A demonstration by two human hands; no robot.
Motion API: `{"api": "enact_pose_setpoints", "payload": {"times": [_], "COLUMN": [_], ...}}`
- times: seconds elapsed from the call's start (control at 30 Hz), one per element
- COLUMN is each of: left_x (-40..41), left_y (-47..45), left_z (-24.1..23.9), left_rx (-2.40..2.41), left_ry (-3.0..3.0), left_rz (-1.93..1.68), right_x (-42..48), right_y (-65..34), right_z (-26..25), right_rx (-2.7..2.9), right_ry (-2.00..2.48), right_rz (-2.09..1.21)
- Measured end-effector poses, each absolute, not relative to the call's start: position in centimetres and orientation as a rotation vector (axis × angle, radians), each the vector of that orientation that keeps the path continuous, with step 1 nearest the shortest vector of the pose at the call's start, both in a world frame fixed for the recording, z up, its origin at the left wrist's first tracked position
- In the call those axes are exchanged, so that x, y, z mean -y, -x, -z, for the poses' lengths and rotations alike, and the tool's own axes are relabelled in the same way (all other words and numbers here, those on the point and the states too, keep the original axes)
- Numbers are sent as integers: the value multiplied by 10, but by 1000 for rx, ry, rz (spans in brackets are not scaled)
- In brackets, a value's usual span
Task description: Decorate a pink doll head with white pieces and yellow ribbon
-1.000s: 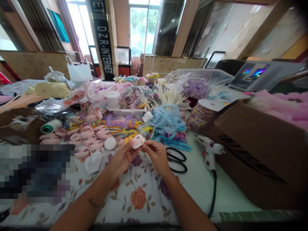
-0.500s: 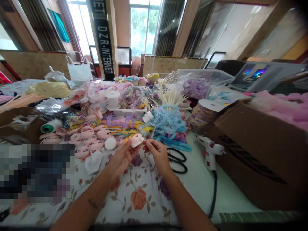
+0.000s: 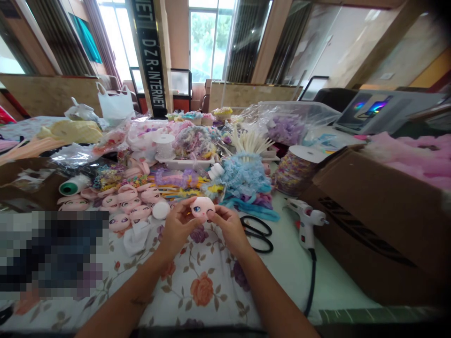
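Note:
A pale pink doll head [image 3: 203,206] with a painted face, one blue eye showing, is held up over the flowered cloth [image 3: 190,291]. My left hand [image 3: 179,223] grips its left side, thumb underneath. On the other side, my right hand [image 3: 227,225] pinches it with the thumb across part of the face. Similar pink doll faces [image 3: 130,204] lie in a cluster to the left, beside a round white piece [image 3: 161,211]. Black-handled scissors [image 3: 259,234] lie just right of my right hand, their blades hidden.
A hot glue gun [image 3: 306,220] with a black cord rests on the right, beside a large cardboard box [image 3: 369,225]. Blue ruffled trim [image 3: 244,180], a white thread spool [image 3: 75,184] and a ribbon reel [image 3: 299,169] crowd the table behind my hands. White fabric [image 3: 136,238] lies left.
The doll head has turned so its face now points toward me. My right hand has moved in from beside it to grip it, and both hands now hold it.

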State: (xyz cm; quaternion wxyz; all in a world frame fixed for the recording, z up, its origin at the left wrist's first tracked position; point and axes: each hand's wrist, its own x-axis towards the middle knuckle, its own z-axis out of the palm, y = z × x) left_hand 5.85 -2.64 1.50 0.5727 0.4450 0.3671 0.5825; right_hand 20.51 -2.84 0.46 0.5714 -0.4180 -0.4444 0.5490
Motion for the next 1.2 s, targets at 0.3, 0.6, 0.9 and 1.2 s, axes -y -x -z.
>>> {"api": "enact_pose_setpoints", "payload": {"times": [0.3,0.6,0.9,1.2], "left_x": [26,21,21,20], "left_y": [-57,-47,-48,-48], "left_z": [-17,-24,-19,-17], "left_rx": [-800,-884,-902,-867], "left_ry": [-1078,-1163,-1084,-1107], "left_rz": [-1350,-1334,-1282,-1283], "right_x": [30,30,30,28], "right_y": [-206,-207,-209,-209], "right_z": [-7,-3,-1,0], "right_rx": [1103,1335,1350,1258], "right_ry": [964,949,1009,1004], "right_rz": [-1231,-1144,-1095,-1201]}}
